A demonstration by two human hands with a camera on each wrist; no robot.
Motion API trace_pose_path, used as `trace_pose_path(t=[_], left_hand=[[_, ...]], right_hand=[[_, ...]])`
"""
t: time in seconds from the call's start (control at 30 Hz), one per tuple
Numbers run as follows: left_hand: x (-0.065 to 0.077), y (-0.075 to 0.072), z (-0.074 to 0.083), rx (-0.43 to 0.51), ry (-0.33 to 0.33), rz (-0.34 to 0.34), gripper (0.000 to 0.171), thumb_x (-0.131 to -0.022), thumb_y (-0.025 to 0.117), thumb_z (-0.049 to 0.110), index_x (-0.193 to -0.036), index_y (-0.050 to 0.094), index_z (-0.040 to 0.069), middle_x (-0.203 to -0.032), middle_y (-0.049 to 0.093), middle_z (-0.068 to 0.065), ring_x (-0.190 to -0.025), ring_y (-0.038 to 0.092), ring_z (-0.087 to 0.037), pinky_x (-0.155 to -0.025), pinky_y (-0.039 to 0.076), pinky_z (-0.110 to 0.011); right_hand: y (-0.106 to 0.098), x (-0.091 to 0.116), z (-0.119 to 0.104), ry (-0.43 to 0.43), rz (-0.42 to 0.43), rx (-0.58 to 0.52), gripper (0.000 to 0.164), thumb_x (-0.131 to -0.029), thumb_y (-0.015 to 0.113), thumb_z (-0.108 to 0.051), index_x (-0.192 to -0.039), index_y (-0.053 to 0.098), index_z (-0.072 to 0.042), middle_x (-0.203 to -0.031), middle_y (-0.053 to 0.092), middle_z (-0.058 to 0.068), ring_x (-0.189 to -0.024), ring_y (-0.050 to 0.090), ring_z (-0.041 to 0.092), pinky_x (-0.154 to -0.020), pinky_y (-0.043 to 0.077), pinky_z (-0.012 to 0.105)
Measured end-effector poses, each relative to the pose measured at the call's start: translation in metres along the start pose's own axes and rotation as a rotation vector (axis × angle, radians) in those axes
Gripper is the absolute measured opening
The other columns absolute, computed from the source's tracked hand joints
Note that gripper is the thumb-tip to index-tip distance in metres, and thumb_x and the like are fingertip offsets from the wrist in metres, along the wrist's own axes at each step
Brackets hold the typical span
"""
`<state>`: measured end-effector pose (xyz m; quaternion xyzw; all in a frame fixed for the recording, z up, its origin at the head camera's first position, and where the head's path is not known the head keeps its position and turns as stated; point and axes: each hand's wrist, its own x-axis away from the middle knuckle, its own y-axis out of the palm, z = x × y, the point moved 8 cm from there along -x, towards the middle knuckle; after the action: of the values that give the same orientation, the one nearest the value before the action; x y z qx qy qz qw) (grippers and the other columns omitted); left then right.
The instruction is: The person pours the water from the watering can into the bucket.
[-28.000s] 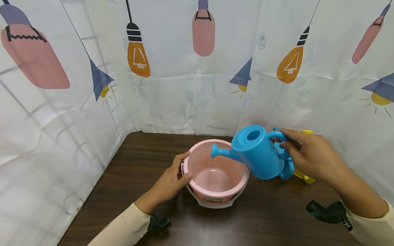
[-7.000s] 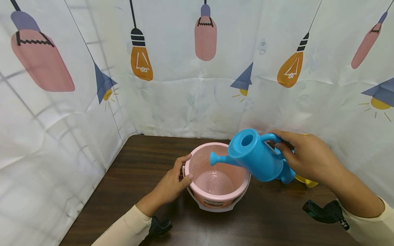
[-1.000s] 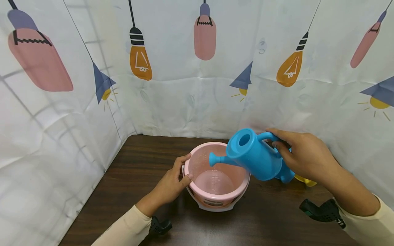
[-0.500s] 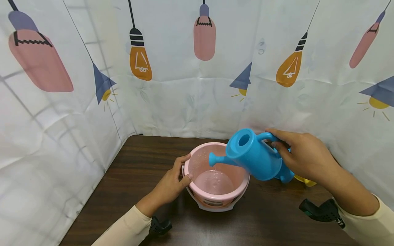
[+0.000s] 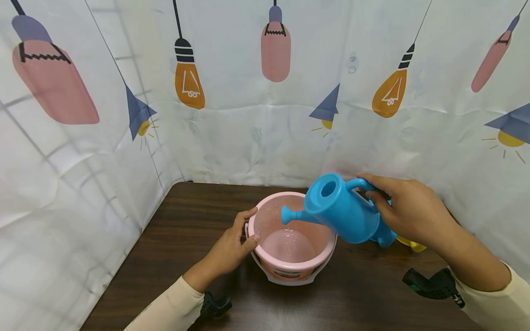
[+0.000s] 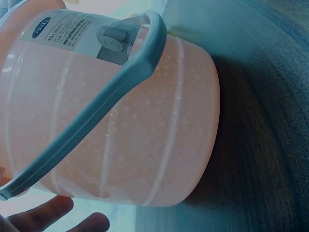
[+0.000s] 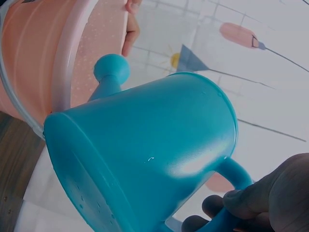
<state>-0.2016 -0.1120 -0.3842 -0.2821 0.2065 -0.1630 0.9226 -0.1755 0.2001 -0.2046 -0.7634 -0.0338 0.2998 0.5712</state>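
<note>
A pink bucket [image 5: 285, 264] stands on the dark wooden table, with shallow water [image 5: 285, 246] in its bottom. My left hand [image 5: 225, 246] holds the bucket's left rim, thumb over the edge. In the left wrist view the bucket's grey handle [image 6: 87, 130] hangs down its side. My right hand [image 5: 410, 207] grips the handle of a light blue watering can [image 5: 348, 211], tilted with its spout [image 5: 296, 214] over the bucket opening. The right wrist view shows the thumb and fingers curled round the can's handle [image 7: 234, 174].
Behind the can and right hand, another blue object [image 5: 385, 236] and a yellow one [image 5: 411, 243] are mostly hidden. A white curtain [image 5: 248, 142] printed with lamps borders the table [image 5: 198, 207] at the back and sides.
Since 28 seconds ago the watering can has tipped further and shifted slightly left. Over the last second both hands hold nearly still; the thin stream below the spout looks fainter now.
</note>
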Motion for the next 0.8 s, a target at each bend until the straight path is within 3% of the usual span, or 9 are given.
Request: trace_pose_path(t=[0.43,0.63,0.8], left_hand=[[0.0001,-0.0004,-0.0004,-0.002,0.001,0.003,0.065,-0.102,0.055,0.036,-0.158,0.025,0.022,-0.131,0.061,-0.011,-0.107,0.066,-0.018,-0.089,0.053,-0.042],[0.0003,-0.0005,-0.0003,-0.001,0.003,0.004,0.065,-0.102,0.056,0.036,-0.158,0.026,0.021,-0.133,0.06,-0.011,-0.109,0.066,-0.018,-0.091,0.052,-0.042],[0.0,-0.0002,-0.0009,-0.003,0.008,0.004,0.066,-0.102,0.056,0.035,-0.158,0.025,0.021,-0.134,0.06,-0.011,-0.11,0.065,-0.018,-0.091,0.052,-0.042]], right_hand=[[-0.0005,-0.0005,-0.0012,-0.004,0.002,0.005,0.047,-0.094,0.072,-0.007,-0.139,0.062,0.001,-0.112,0.073,0.022,-0.088,0.071,0.042,-0.061,0.054,0.049],[-0.0007,-0.0011,-0.0016,-0.008,0.004,0.009,0.046,-0.094,0.071,-0.007,-0.139,0.062,0.0,-0.113,0.072,0.023,-0.083,0.071,0.037,-0.053,0.043,0.037],[-0.0001,-0.0009,-0.0014,-0.006,-0.001,0.008,0.047,-0.094,0.071,-0.007,-0.139,0.062,0.0,-0.113,0.072,0.023,-0.072,0.067,0.028,-0.05,0.036,0.034]])
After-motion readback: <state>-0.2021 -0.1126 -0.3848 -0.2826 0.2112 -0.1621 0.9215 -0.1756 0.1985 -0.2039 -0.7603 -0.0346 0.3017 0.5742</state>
